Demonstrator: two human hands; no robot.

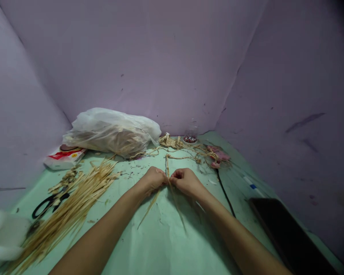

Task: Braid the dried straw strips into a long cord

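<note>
My left hand (154,178) and my right hand (184,180) meet at the middle of the pale green table (166,244), both pinched shut on a thin plait of straw strands (168,165). The plaited part runs away from my fingers toward the back. Loose strand ends (149,209) trail from my hands toward me across the table. The fingertips are curled in and partly hidden.
A bundle of straw stalks (71,206) lies at left, with black scissors (47,204) beside it. A plastic bag (114,131) of straw sits at the back, next to finished plaited pieces (172,142) and pink bits (218,156). A white container (2,235) stands lower left, a dark slab (286,233) at right.
</note>
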